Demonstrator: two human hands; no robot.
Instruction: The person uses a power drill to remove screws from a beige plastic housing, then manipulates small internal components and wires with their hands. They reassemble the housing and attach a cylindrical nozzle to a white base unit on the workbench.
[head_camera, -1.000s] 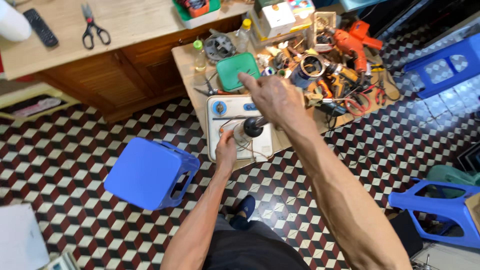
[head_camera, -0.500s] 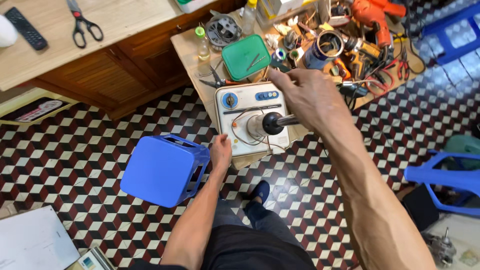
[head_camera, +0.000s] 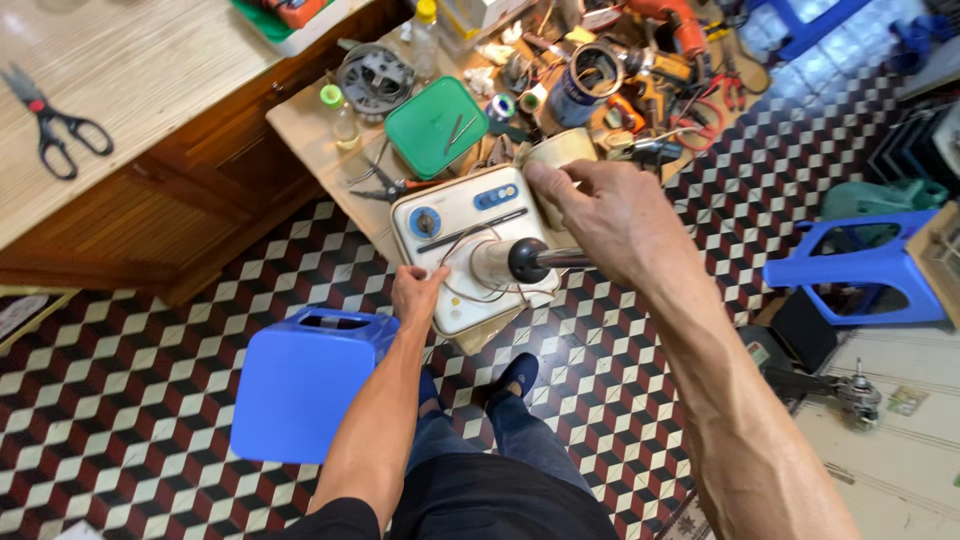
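Note:
A white appliance casing (head_camera: 455, 235) with a blue dial and blue buttons lies flat on a low wooden table (head_camera: 300, 120). Thin wires and a metal cylinder with a black end (head_camera: 515, 261) rest on top of it. My left hand (head_camera: 418, 293) grips the casing's near left edge. My right hand (head_camera: 610, 215) reaches over the casing, and its fingers are closed on a beige roll (head_camera: 562, 150) standing just behind the casing.
The table's far side is crowded with tools, wire spools, a green lid (head_camera: 437, 125) and a small bottle (head_camera: 342, 115). Scissors (head_camera: 55, 125) lie on a wooden counter at left. Blue plastic stools stand at my left knee (head_camera: 305, 380) and at right (head_camera: 860, 265).
My right hand drew back from the tool pile and closed on the beige roll. My left hand stayed on the casing's edge. The view moved closer.

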